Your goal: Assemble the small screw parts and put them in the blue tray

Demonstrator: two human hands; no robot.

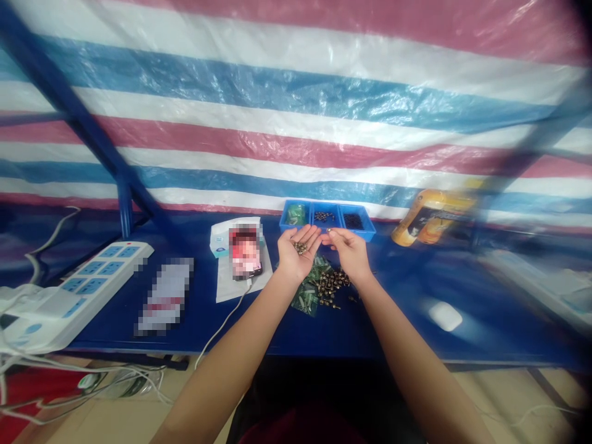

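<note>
Your left hand is turned palm up, fingers loosely cupped wide, with a few brass screws lying in the palm. Your right hand sits just beside it, knuckles up, thumb and forefinger pinched narrow; whether they hold anything can't be told. Both hover above the screw pile, near the blue tray.

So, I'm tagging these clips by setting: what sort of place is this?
Likely a makeshift small-parts workbench: a striped plastic tarp hangs behind the blue table, a blue three-bin tray holds tiny parts, and loose brass pieces lie piled below the left hand, which cups more.
</note>
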